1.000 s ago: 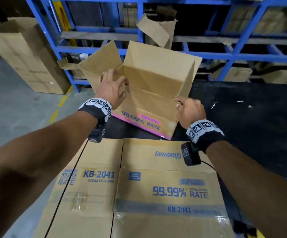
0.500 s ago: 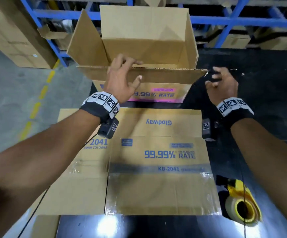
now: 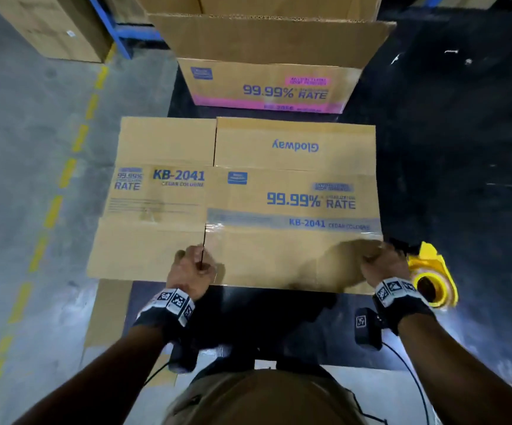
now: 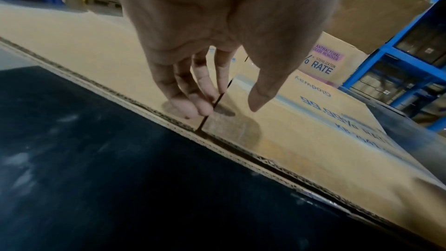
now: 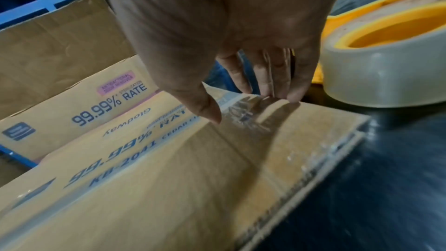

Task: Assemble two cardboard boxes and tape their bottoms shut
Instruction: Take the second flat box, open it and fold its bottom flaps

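Observation:
A flattened cardboard box (image 3: 248,210) printed "KB-2041" lies on the black table (image 3: 463,179). Behind it stands an erected box (image 3: 267,84) with a pink stripe, its flaps open upward. My left hand (image 3: 192,268) is at the flat box's near edge. Its fingertips (image 4: 190,108) touch the cardboard beside the slit between two flaps, and the thumb is held apart. My right hand (image 3: 380,265) is at the near right corner. Its straight fingers (image 5: 277,93) reach down over the box's right edge while the thumb hovers over the taped top face.
A yellow tape dispenser (image 3: 432,277) with a clear roll (image 5: 386,75) lies on the table just right of my right hand. Blue racking (image 4: 410,45) and stacked cartons (image 3: 49,29) stand behind. The grey floor with a dashed yellow line (image 3: 52,210) runs along the left.
Both hands left the erected box at the back and came down to the near edge of the flat box. The head view has tilted downward.

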Tool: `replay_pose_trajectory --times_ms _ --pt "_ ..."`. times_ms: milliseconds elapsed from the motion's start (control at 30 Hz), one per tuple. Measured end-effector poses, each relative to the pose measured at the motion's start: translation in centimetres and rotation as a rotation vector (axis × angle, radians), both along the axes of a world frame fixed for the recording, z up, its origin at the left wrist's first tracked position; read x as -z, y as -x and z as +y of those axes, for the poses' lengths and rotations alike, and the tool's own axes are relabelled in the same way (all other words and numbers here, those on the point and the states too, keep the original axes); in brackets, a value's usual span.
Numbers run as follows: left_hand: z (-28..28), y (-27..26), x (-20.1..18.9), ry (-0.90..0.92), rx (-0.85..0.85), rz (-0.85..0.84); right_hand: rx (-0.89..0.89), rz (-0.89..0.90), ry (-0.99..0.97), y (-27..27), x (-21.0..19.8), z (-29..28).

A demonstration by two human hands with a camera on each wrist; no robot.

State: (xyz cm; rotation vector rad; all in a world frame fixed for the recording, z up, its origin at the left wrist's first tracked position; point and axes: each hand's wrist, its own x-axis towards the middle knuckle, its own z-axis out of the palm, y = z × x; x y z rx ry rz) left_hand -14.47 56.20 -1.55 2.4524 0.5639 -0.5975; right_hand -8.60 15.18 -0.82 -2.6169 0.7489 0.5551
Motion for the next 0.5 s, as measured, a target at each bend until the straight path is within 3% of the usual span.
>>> replay_pose_trajectory --times_ms 167,500 --pt "-1.1 -0.2 -0.6 0.071 -0.251 -0.011 0.047 0.004 0.022 1.0 -0.9 -0.1" --pt "-0.2 -2.6 -3.0 0.233 -0.327 -0.067 0.216 -0.079 -0.354 -0.8 -1.3 -2.9"
